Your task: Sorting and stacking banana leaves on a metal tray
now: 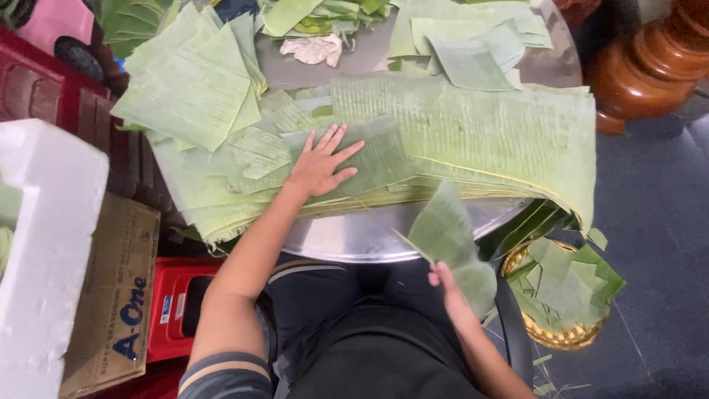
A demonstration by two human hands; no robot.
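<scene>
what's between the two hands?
Head view: the front edge of the leaf stack and a bare strip of metal tray rim separate the left hand from the right hand, which holds a leaf piece.

Right hand (445, 282): fingers hidden behind held leaf piece (450, 240). Metal tray (354, 236) mostly covered by leaf stack (458, 133). Cardboard box (111, 295) and foam block (44, 244) cut by frame edge.

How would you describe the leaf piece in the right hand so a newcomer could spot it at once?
Start at the round silver metal tray piled with flat green banana leaves. At its near edge, just right of centre, the right hand holds a torn green banana-leaf piece. Unlike the stacked sheets, it stands upright, off the pile.
</scene>
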